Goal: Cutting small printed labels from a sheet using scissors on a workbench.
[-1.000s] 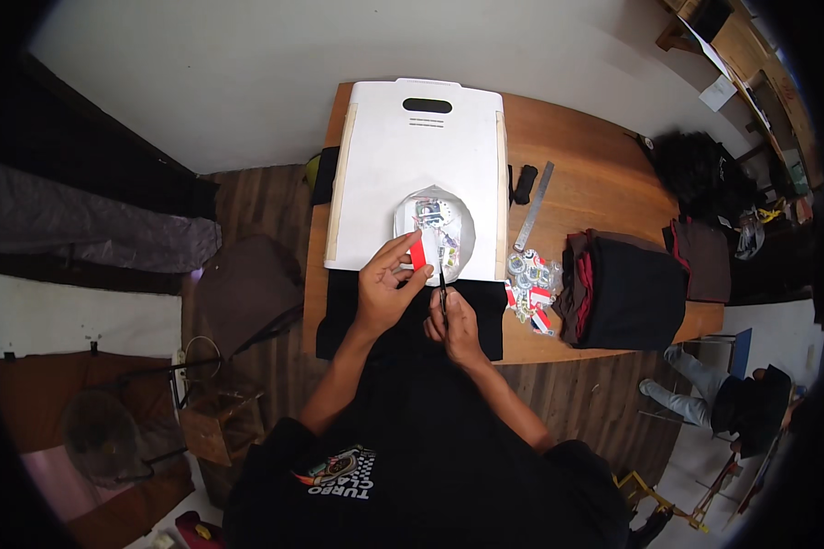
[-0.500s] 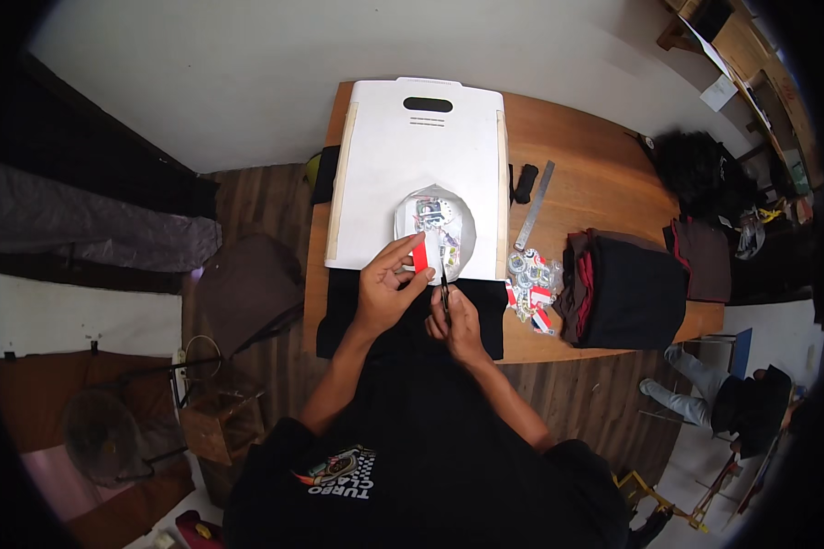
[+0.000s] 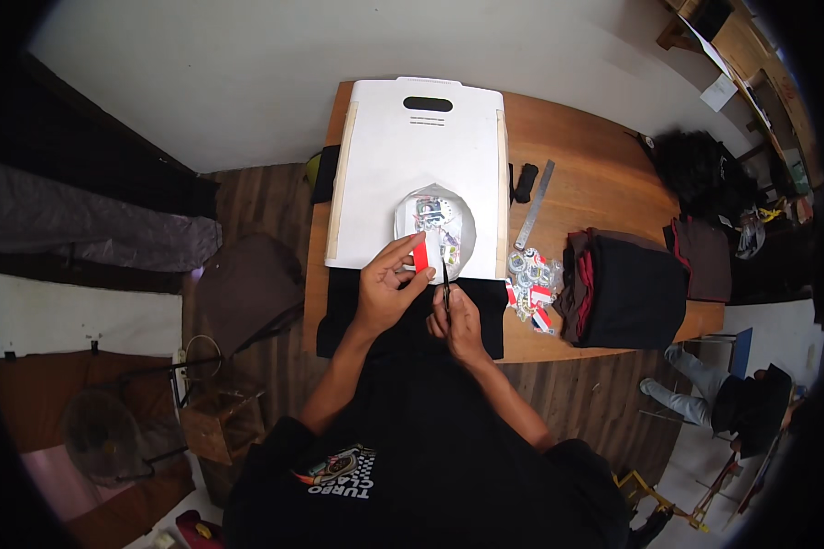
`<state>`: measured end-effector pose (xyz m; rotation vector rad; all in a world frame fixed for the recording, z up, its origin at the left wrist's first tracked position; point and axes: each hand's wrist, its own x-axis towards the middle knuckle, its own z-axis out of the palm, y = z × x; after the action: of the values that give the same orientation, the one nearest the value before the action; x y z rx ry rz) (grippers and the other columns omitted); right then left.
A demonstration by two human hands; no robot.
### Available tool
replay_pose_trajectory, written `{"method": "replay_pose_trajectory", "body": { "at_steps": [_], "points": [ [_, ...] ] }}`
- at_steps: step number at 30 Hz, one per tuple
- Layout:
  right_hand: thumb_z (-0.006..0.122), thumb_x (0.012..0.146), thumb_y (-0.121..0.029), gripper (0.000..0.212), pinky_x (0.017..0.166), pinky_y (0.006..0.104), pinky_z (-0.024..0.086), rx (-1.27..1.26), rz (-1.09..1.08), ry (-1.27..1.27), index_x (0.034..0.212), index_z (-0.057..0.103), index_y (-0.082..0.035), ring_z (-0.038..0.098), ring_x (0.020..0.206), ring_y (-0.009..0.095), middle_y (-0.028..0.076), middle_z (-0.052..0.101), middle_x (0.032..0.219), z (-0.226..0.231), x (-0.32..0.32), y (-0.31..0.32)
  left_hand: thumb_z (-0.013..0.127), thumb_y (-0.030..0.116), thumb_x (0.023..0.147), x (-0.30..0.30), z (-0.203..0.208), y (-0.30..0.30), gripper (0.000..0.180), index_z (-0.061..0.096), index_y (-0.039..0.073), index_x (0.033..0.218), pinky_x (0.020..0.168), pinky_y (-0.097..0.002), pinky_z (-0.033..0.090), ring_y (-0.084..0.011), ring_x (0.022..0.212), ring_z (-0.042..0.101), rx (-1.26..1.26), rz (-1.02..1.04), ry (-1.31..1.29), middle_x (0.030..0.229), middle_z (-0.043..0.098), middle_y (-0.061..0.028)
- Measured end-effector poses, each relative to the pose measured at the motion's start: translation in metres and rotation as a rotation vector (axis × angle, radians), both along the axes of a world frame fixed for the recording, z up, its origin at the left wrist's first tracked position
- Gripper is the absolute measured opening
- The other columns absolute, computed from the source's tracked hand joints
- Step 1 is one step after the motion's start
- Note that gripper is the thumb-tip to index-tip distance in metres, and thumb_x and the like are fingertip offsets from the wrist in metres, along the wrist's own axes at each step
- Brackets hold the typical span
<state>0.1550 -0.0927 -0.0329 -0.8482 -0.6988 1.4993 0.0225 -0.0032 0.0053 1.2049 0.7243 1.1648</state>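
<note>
Free room over the far half of the board, left hand and bag blocking its near edge, ruler and patches to the right, clothes farther right, bare table beyond

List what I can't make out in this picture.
All in the head view:
Black tool: its grip, hidden by the right hand.
Red-white card: parts of its edges, hidden by the left hand's fingers.
Cut-outs in the white container: fine designs, too small.
Red item at lower left: cut off by the lower edge.
</note>
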Motion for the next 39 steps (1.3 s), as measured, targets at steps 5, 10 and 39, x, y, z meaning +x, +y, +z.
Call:
{"method": "replay_pose_trajectory", "body": {
  "at_steps": [5, 10, 39],
  "points": [
    [0.031, 0.111, -0.041, 0.042, 0.046, 0.0242, 0.025, 0.008, 0.015, 0.012, 0.102, 0.05, -0.005, 0.024, 0.044, 0.006, -0.004, 0.029, 0.058, 0.002, 0.001, 0.0, 0.068, -0.014, 0.087, 0.001, -0.001, 0.0, 0.054, 0.054, -0.007, 0.138, 0.088, -0.0258, 0.059, -0.0153, 0.108, 0.063, -0.002, -0.007, 0.004, 0.133, 0.056, -0.0165],
    [0.032, 0.111, -0.04, 0.041, 0.046, 0.0244, 0.025, 0.004, 0.009, 0.003, 0.103, 0.05, -0.005, 0.024, 0.044, 0.007, -0.004, 0.03, 0.058, 0.002, 0.001, 0.003, 0.066, -0.014, 0.088, 0.001, -0.001, -0.002, 0.055, 0.051, -0.008, 0.14, 0.092, -0.0267, 0.058, -0.0168, 0.112, 0.062, 0.003, -0.057, 0.012, 0.135, 0.053, -0.0157],
    [0.033, 0.111, -0.039, 0.04, 0.046, 0.0239, 0.026, -0.004, -0.019, -0.023, 0.104, 0.053, -0.006, 0.024, 0.045, 0.007, -0.004, 0.031, 0.06, 0.001, 0.002, 0.006, 0.068, -0.012, 0.088, 0.002, -0.002, -0.009, 0.051, 0.054, -0.007, 0.137, 0.089, -0.0271, 0.059, -0.0176, 0.111, 0.063, -0.071, -0.059, 0.01, 0.137, 0.054, -0.0171]
  ]
}}
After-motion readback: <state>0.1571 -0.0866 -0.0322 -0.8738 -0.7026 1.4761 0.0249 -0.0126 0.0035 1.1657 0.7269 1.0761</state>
